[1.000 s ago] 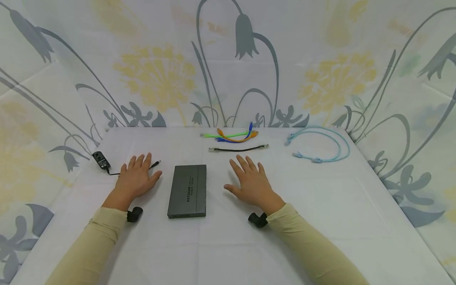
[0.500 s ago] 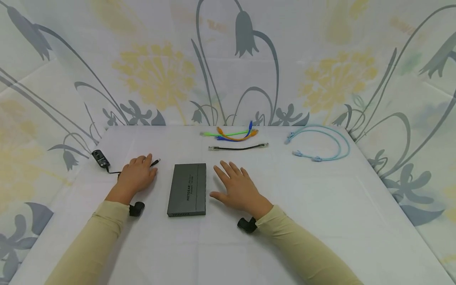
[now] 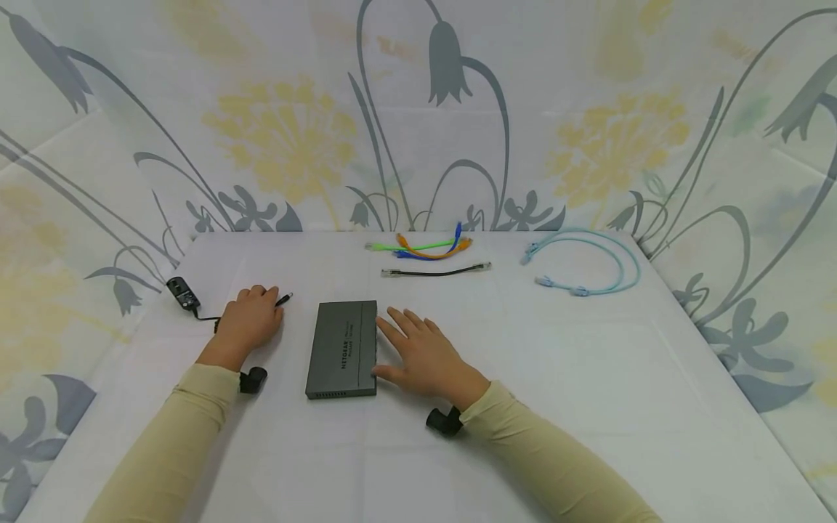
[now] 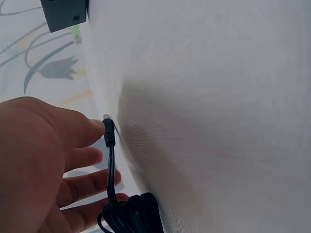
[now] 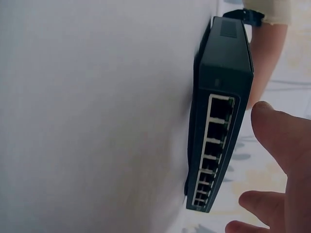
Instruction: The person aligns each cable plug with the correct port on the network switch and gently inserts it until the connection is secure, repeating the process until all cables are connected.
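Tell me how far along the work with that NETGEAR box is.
Done: no connection shows; the visible ports of the NETGEAR box hold no plugs. In hand: the left hand is at the power plug, though its grip is unclear; the open right hand is beside the box. Remaining: probably inserting the power plug, then perhaps the black cable and light blue cables, which lie loose.

Long khaki sleeves (image 3: 163, 450), creased near cuffs (image 3: 211, 383); stubby black wrist cameras (image 3: 253, 380)
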`<state>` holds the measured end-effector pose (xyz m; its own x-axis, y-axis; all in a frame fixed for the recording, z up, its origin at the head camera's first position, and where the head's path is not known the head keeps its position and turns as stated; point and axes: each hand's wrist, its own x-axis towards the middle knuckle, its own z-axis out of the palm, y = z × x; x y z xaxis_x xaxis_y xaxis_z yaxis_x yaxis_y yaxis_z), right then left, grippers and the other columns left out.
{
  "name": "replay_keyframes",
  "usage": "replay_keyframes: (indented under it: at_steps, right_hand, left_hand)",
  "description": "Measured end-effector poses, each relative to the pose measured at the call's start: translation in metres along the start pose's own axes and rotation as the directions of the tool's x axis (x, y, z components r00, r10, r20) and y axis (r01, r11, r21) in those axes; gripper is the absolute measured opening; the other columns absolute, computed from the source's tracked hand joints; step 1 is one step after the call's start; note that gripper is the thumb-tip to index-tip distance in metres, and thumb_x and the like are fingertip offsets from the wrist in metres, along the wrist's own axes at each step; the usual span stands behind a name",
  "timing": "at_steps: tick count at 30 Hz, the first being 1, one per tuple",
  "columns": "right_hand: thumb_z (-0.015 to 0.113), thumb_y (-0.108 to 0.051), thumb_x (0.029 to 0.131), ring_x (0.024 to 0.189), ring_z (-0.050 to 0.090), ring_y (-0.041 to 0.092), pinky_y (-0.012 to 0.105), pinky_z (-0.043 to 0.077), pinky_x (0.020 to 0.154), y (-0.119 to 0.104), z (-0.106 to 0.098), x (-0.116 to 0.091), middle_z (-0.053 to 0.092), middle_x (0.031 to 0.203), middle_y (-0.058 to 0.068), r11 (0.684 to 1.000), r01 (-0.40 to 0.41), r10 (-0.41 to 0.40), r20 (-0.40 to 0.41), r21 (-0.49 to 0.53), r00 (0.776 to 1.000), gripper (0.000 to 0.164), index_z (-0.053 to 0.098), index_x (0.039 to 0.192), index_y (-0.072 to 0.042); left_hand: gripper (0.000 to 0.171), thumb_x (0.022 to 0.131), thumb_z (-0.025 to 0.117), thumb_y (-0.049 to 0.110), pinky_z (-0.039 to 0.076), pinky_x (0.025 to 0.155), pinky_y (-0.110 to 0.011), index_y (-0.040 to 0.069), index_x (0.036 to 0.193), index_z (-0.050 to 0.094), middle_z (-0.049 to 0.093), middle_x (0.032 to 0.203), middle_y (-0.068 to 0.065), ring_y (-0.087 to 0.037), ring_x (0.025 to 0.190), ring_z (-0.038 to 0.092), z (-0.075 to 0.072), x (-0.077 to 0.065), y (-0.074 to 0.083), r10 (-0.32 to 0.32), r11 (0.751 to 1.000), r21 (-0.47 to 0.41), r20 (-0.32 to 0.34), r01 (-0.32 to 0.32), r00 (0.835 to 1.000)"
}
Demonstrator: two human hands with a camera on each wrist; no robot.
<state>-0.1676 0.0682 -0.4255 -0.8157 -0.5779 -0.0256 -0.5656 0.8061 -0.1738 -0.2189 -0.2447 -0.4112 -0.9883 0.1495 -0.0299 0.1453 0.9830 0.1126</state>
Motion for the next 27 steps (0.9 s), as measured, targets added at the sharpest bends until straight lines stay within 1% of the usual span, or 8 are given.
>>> replay_keyframes:
  at_steps: [4,11,14,19,22,27]
  right_hand:
    - [0.045,-0.065,0.093,0.149,0.023,0.030,0.051,0.030,0.115,-0.005,0.002,0.001,0.018,0.163,0.004,0.999,0.032,-0.032,0.008,0.016,0.999,0.080,0.022,0.156,-0.022]
    - [0.044,-0.067,0.092,0.148,0.026,0.031,0.045,0.032,0.115,-0.012,0.005,0.001,0.017,0.163,0.006,0.996,0.076,-0.077,0.031,0.046,0.997,0.082,0.023,0.156,-0.021]
    - [0.045,-0.067,0.092,0.148,0.025,0.030,0.044,0.032,0.116,-0.015,0.004,0.000,0.016,0.163,0.006,0.994,0.096,-0.098,0.056,0.047,0.994,0.082,0.022,0.156,-0.022]
    - [0.050,-0.067,0.089,0.149,0.024,0.029,0.043,0.032,0.116,-0.022,0.004,-0.002,0.013,0.164,0.007,0.991,0.117,-0.122,0.082,0.065,0.989,0.083,0.023,0.156,-0.025]
    - [0.052,-0.067,0.088,0.148,0.024,0.029,0.042,0.033,0.115,-0.024,0.005,-0.002,0.013,0.164,0.008,0.989,0.127,-0.133,0.082,0.072,0.988,0.083,0.023,0.156,-0.027]
    - [0.055,-0.062,0.090,0.148,0.024,0.029,0.041,0.036,0.113,-0.027,0.006,-0.001,0.012,0.164,0.010,0.985,0.143,-0.150,0.073,0.098,0.986,0.081,0.024,0.156,-0.027]
  left_hand:
    - [0.044,0.099,0.046,0.016,0.044,0.089,-0.064,-0.011,0.133,0.048,0.052,0.126,-0.034,-0.051,0.117,0.047,0.002,0.003,-0.001,0.003,1.000,0.012,-0.005,-0.003,1.000]
    - [0.040,0.098,0.048,0.015,0.045,0.086,-0.062,-0.012,0.128,0.052,0.055,0.120,-0.033,-0.050,0.111,0.051,0.001,0.006,-0.002,0.000,1.000,0.025,0.010,0.000,1.000]
    - [0.038,0.098,0.048,0.014,0.046,0.085,-0.061,-0.012,0.125,0.054,0.057,0.116,-0.032,-0.049,0.108,0.053,0.000,0.007,-0.001,0.003,1.000,0.025,0.012,-0.004,1.000]
    - [0.034,0.098,0.049,0.013,0.048,0.081,-0.059,-0.011,0.120,0.057,0.058,0.111,-0.031,-0.047,0.103,0.055,0.001,0.009,-0.002,0.008,1.000,0.025,0.013,-0.009,1.000]
    - [0.033,0.097,0.050,0.012,0.048,0.081,-0.058,-0.011,0.119,0.058,0.059,0.111,-0.030,-0.046,0.102,0.056,0.002,0.010,-0.002,0.011,1.000,0.023,0.012,-0.011,1.000]
    - [0.035,0.098,0.050,0.011,0.049,0.083,-0.057,-0.011,0.125,0.055,0.058,0.115,-0.031,-0.047,0.105,0.056,0.001,0.013,-0.001,0.003,1.000,-0.007,0.022,-0.003,1.000]
